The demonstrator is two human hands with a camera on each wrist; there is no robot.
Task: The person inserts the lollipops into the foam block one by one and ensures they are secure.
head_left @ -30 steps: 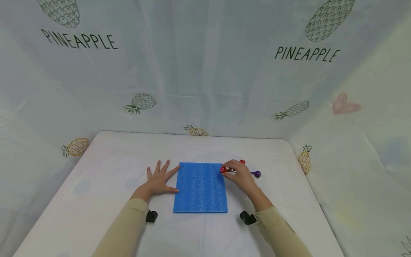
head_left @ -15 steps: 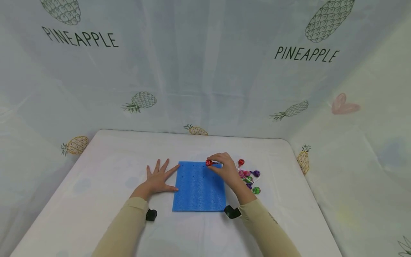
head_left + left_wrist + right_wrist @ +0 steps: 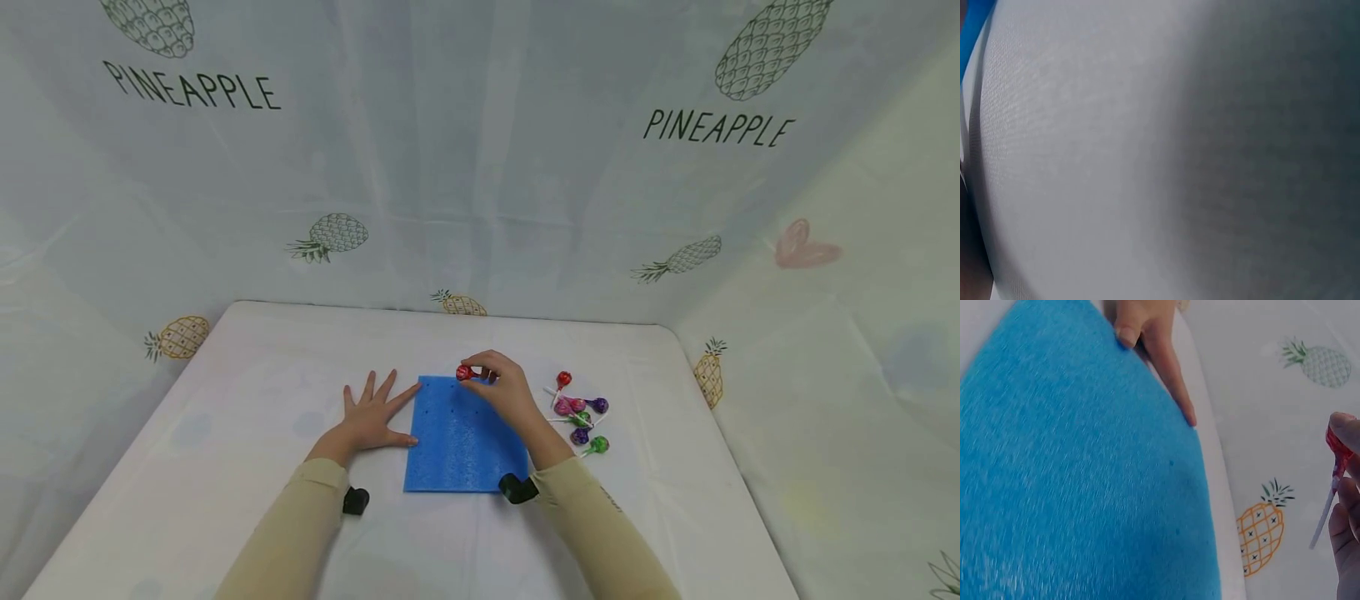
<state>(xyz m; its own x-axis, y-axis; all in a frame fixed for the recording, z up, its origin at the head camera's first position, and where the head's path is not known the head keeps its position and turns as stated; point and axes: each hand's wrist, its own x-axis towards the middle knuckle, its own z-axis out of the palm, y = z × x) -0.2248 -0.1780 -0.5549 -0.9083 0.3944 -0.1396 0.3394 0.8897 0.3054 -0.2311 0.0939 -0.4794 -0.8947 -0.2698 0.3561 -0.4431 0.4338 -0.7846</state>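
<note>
red lollipop (image 3: pixel 464 372) – pinched in right hand (image 3: pixel 504 388) | over blue foam (image 3: pixel 465 437) – far edge

You can read "PINEAPPLE" printed 2 times on the backdrop cloth (image 3: pixel 480 167). One stands upper left, the other upper right.

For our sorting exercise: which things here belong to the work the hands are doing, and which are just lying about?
In the work:
red lollipop, pinched by the right hand
blue foam pad with small holes, steadied by the left hand
loose lollipops beside the pad

Lying about:
pineapple-print cloth behind the table
</note>
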